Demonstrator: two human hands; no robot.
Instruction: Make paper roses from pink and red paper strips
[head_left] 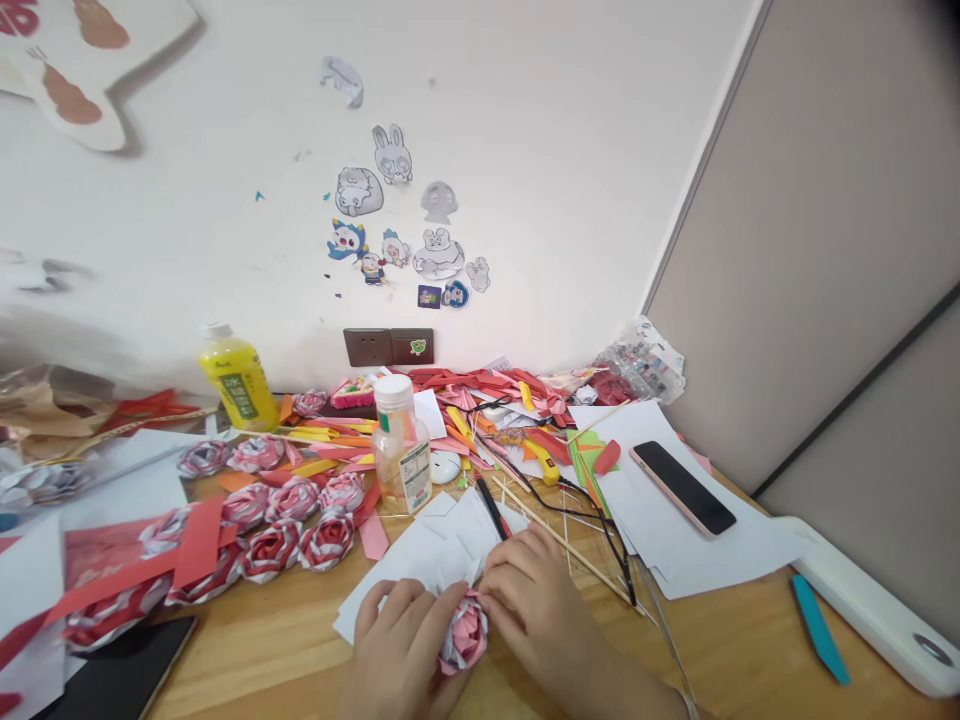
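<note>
Between my two hands, low in the middle of the view, is a pink and white folded paper rose [466, 636]. My left hand [405, 640] grips the flower from its left side, with fingers bent round it. At the upper right edge of the rose, the thumb and fingers of my right hand [536, 605] pinch a petal. White paper sheets [401, 575] lie just beyond my hands, and a black pen [491, 508] rests beside them. The underside of the rose is hidden by my left hand.
Several finished paper roses [271, 550] stand left, near a yellow drink bottle [238, 380]. A clear bottle [401, 445] is behind the papers. A yellow-handled glue gun or similar tool [546, 462] has a black cord. One phone [682, 488] lies right, another [120, 670] lower left.
</note>
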